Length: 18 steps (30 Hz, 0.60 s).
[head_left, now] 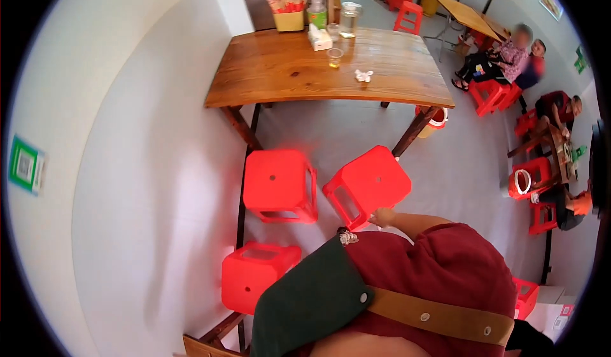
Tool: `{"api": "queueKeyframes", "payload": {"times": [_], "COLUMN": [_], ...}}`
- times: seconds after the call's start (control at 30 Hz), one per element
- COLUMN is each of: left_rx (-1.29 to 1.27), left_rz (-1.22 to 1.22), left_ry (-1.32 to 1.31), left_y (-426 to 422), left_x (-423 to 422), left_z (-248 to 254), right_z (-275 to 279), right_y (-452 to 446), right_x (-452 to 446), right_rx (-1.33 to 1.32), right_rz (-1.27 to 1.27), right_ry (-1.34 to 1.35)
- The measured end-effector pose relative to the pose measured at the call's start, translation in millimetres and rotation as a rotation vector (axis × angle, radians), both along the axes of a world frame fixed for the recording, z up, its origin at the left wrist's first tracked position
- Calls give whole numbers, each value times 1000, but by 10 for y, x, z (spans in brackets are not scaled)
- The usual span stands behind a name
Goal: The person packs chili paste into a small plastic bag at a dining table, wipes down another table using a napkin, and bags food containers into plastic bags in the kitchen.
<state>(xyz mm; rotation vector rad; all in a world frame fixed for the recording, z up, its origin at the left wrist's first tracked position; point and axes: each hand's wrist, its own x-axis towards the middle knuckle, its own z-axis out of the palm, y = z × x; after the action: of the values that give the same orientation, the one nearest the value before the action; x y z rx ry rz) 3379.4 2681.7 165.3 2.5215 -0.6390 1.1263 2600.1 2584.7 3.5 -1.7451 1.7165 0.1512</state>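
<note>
My right hand is closed on the near lower edge of a red plastic stool. That stool stands tilted or turned at an angle in front of the wooden table. Its fingers are partly hidden by the stool's edge. A second red stool is just left of it, near the wall. Closer to me, a third red stool stands by the wall. My left hand is out of view; the dark red shirt and green apron fill the bottom.
On the wooden table are crumpled tissue, a cup, a tissue box, a glass jug and a yellow holder. A bin stands by its right leg. Several people sit on stools at the right.
</note>
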Motion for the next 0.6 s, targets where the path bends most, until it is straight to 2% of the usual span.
{"api": "queueKeyframes", "payload": {"times": [0.07,0.1,0.13,0.17,0.23,0.3,0.37,0.43,0.5,0.57,0.6], "left_rx": [66,95,27,-53,-102,-19,92,255,408,622,665], "left_rz": [-268,-396,-555,-650,-980,-1285,-1534,-1721,-1941,-1994,-2031], "left_ry": [-47,-14,181,257,683,841,795,911,1019,1053,1114], "left_y": [-720,-1093,-1532,-1935,-2652,-3288,-3830,-4182,-4516,-4505,-4669], "left_x": [-334,-554,-1031,-1731,-2370,-3115,-3987,-4993,-5925,-6861,-7231], "left_z": [-69,-112,-56,99,7,-45,-103,-36,-192,14,-174], "right_z": [-284,-259,-153,-37,200,-555,-336,-411,-422,-962,-964], "right_y": [91,159,210,265,456,1018,1401,1853,2219,2737,2818], "right_x": [-409,-568,-731,-887,-1151,-1586,-1535,-1440,-1159,-910,-784], "right_rx": [8,12,45,75,95,-193,-189,-53,24,63,107], "right_rz": [-218,-239,-376,-509,-669,-518,-846,-1053,-1207,-1202,-1248], "right_ry": [-155,-163,-186,-205,-198,-8,-98,-97,93,178,170]}}
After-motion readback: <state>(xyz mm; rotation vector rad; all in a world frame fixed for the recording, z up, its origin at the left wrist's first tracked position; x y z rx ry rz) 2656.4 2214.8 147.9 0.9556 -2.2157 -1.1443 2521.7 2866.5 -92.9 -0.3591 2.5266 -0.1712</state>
